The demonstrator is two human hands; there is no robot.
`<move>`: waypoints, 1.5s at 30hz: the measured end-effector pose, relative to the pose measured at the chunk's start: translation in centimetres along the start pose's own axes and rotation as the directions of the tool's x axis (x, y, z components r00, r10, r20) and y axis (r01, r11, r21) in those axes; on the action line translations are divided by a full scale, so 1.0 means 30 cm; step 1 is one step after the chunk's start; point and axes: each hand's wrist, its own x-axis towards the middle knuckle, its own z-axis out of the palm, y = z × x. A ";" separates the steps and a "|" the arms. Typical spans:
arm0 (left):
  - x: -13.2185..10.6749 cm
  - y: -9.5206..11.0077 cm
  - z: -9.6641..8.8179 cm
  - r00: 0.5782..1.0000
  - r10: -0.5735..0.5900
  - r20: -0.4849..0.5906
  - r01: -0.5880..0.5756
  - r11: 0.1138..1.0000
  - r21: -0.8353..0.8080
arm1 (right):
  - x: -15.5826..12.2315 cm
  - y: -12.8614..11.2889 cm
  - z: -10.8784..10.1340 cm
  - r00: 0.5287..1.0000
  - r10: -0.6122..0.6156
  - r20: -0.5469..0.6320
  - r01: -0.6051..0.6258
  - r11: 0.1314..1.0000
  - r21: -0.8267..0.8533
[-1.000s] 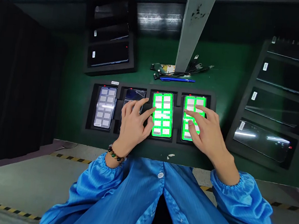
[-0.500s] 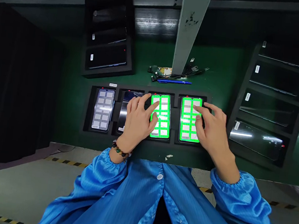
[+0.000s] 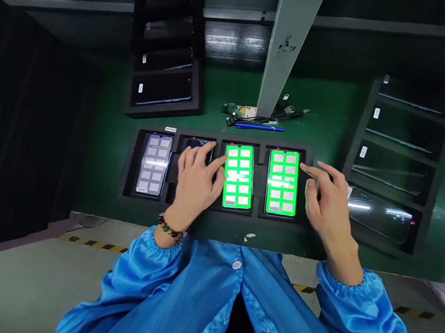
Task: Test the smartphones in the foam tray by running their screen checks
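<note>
A black foam tray [image 3: 254, 220] on the green bench holds a row of phones. The two right phones [image 3: 238, 177] [image 3: 283, 183] glow with green grids. At the far left a phone [image 3: 153, 164] shows a grey grid, and the dark phone [image 3: 201, 145] beside it is mostly hidden. My left hand [image 3: 195, 182] lies over that dark phone, fingers spread, its index tip at the left edge of the first green screen. My right hand [image 3: 328, 199] hovers just right of the second green phone, fingers loosely apart and holding nothing.
Black trays of dark phones stand at the back left [image 3: 167, 49] and along the right [image 3: 395, 163]. A grey post [image 3: 286, 46] rises behind the tray, with cables and a blue pen [image 3: 260, 127] at its foot. The bench's near edge carries yellow-black tape.
My right hand has slid off the right green screen to its right side. My left hand has drawn back left off the other green screen. Both screens now show fully.
</note>
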 end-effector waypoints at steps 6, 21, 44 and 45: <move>-0.070 -0.308 -0.090 0.929 -0.253 -0.269 0.250 0.967 -0.048 | -0.062 -0.034 0.069 0.987 0.110 -0.121 -0.077 0.965 0.249; -0.061 -0.621 -0.247 0.683 -0.694 0.229 0.725 0.607 -0.325 | 0.055 0.021 0.143 0.984 0.083 -0.157 -0.063 0.989 0.131; 0.258 -0.886 -0.051 0.945 -0.312 0.093 0.325 0.876 -0.356 | 0.072 -0.065 0.159 0.816 0.180 -0.549 -0.224 0.974 -0.014; 0.259 -0.881 -0.051 0.952 -0.297 0.070 0.301 0.878 -0.372 | 0.080 -0.100 0.164 0.810 0.180 -0.558 -0.233 0.972 -0.024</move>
